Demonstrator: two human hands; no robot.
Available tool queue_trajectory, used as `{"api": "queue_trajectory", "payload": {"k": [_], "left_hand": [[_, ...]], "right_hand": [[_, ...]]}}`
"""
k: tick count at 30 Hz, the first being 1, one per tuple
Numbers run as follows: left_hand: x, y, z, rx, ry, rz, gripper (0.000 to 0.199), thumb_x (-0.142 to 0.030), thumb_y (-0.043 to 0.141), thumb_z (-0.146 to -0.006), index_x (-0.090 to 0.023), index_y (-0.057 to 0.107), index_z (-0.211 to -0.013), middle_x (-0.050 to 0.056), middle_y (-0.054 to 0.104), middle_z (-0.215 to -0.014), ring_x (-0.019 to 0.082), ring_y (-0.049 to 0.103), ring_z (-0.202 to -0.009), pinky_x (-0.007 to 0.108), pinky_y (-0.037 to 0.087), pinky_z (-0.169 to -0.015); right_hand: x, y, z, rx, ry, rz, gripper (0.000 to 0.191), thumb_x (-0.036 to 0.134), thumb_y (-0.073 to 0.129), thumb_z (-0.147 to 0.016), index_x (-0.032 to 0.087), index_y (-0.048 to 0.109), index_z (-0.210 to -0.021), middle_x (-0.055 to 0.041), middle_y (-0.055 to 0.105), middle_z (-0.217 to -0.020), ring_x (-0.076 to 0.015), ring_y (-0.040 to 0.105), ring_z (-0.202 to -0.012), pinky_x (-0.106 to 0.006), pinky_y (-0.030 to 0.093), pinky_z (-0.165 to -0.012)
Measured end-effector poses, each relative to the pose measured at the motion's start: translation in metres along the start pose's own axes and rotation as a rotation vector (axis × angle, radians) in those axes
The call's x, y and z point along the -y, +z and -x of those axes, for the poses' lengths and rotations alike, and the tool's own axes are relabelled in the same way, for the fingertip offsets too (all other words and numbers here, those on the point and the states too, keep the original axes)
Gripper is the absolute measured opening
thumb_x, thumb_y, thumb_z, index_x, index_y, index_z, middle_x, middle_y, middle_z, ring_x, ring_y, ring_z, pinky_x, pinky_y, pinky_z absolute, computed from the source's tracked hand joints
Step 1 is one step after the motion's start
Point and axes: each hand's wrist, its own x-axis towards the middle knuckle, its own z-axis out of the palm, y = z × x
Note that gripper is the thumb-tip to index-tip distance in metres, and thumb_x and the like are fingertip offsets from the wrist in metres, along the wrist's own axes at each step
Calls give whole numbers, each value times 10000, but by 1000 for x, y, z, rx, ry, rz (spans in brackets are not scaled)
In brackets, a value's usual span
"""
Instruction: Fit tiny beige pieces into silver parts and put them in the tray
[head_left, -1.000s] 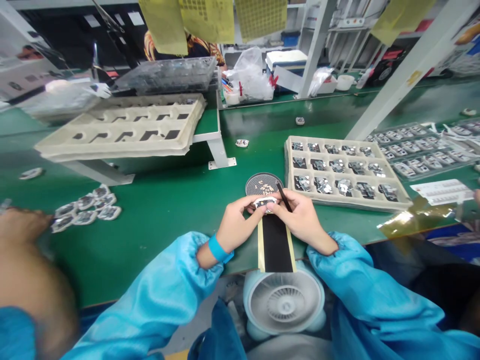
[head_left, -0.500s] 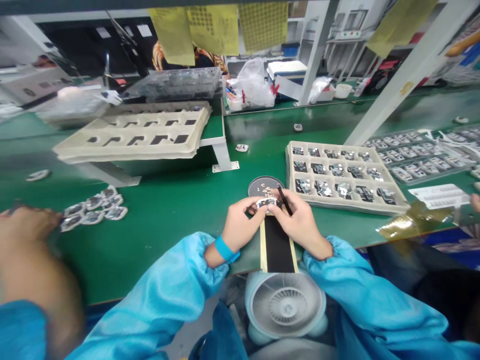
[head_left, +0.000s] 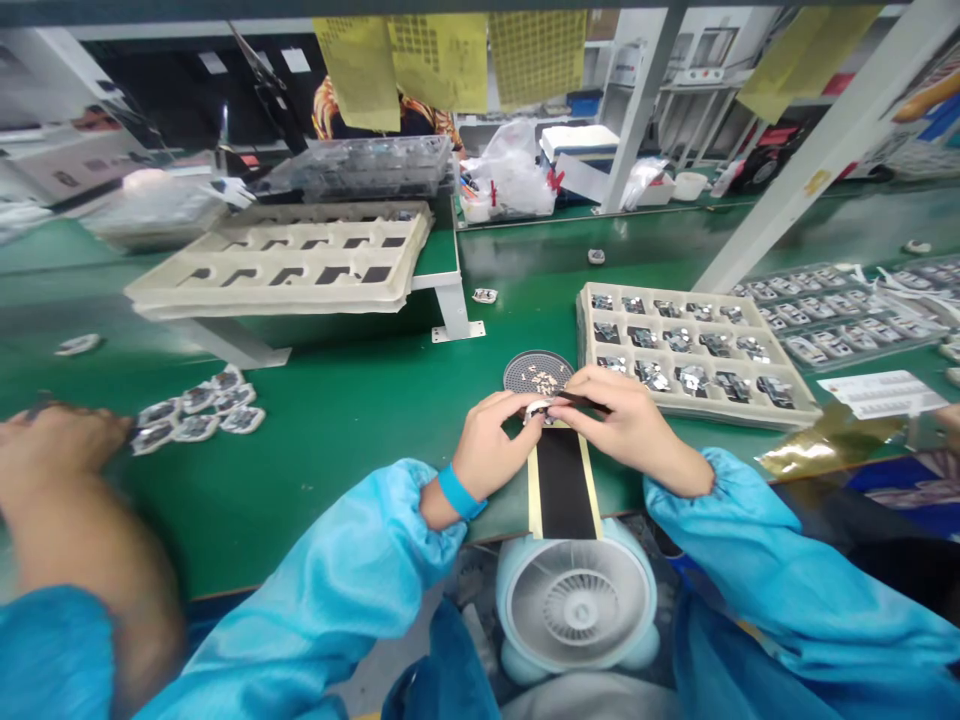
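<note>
A small white part is held just above the green counter, inward from its near edge, by the far end of a black strip with yellow borders. The left hand pinches it between thumb and fingers. The right hand is closed around a slender dark tool, its tip beside the part; fingers cover so much that I cannot tell whether the two touch. The strip reaches the counter's near edge. Just beyond the hands, a round dark dish carries small pale pieces. Right of it sits a beige tray, loaded with metallic parts, its near left corner behind the right hand. Toward the counter's left end, more white parts lie grouped near a co-worker's hand.
</note>
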Motion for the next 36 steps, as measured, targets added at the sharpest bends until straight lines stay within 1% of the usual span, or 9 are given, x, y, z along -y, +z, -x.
{"api": "queue_trajectory", "payload": {"k": [2, 7, 10, 14, 17, 21, 24, 29, 36], "left_hand": [[1, 0, 0, 7, -4, -21, 193, -154, 659, -887, -210, 757, -1045, 37, 752, -942, 190, 659, -875, 326, 510, -822], [4, 1, -1, 26, 5, -27, 200, -152, 660, -881, -207, 747, -1052, 39, 754, -957, 195, 658, -876, 334, 514, -817], [6, -1, -3, 40, 16, -49, 204, -137, 659, -873, -210, 746, -1042, 33, 752, -942, 192, 654, -864, 332, 513, -809], [10, -8, -9, 33, -11, -81, 187, -146, 640, -889, -208, 748, -1028, 36, 752, -931, 193, 659, -862, 336, 514, -819], [13, -14, -14, -13, -47, -94, 179, -166, 640, -896, -195, 746, -1036, 44, 754, -944, 192, 660, -855, 332, 511, -800], [16, -17, -17, -48, -56, -102, 144, -171, 656, -883, -189, 744, -996, 39, 755, -937, 187, 657, -842, 327, 508, -796], [17, -17, -16, -46, -66, -104, 180, -161, 658, -878, -195, 751, -1028, 37, 761, -951, 186, 665, -855, 324, 514, -810], [17, -17, -16, -50, -58, -106, 204, -158, 650, -886, -209, 752, -1054, 38, 769, -1005, 190, 680, -910, 326, 523, -849], [18, -16, -17, -45, -68, -136, 194, -149, 655, -870, -219, 754, -1021, 30, 767, -959, 199, 675, -888, 340, 521, -831]], "right_hand": [[-3, 1, 1, 35, -39, 27, 53, 231, 683, -939, 195, 692, -978, -55, 653, -899, -181, 631, -826, -333, 530, -725], [-4, 3, 6, 66, -69, 110, 88, 225, 646, -964, 208, 689, -1039, -69, 652, -968, -190, 647, -896, -340, 556, -774], [-5, 1, 2, 169, -47, 184, 109, 247, 609, -987, 216, 694, -1049, -66, 644, -989, -182, 646, -872, -330, 556, -755], [-12, 0, -16, 306, -27, 215, 120, 283, 590, -997, 203, 663, -1047, -79, 641, -1038, -193, 645, -881, -334, 551, -743], [-20, 2, -33, 262, -53, 138, 89, 278, 617, -982, 203, 654, -1013, -67, 650, -991, -197, 644, -881, -343, 551, -765], [-26, 6, -46, 205, -129, 72, 110, 241, 631, -971, 226, 678, -1069, -57, 674, -1003, -199, 657, -923, -344, 549, -788], [-26, 7, -48, 212, -155, 65, 110, 247, 638, -968, 231, 705, -1053, -49, 671, -981, -186, 657, -886, -330, 544, -752], [-24, 6, -47, 247, -133, 110, 118, 264, 650, -963, 213, 729, -1033, -55, 667, -984, -179, 654, -870, -323, 544, -744], [-21, 6, -47, 278, -131, 182, 156, 306, 621, -987, 234, 756, -1017, -56, 700, -988, -170, 670, -839, -312, 551, -738]]}}
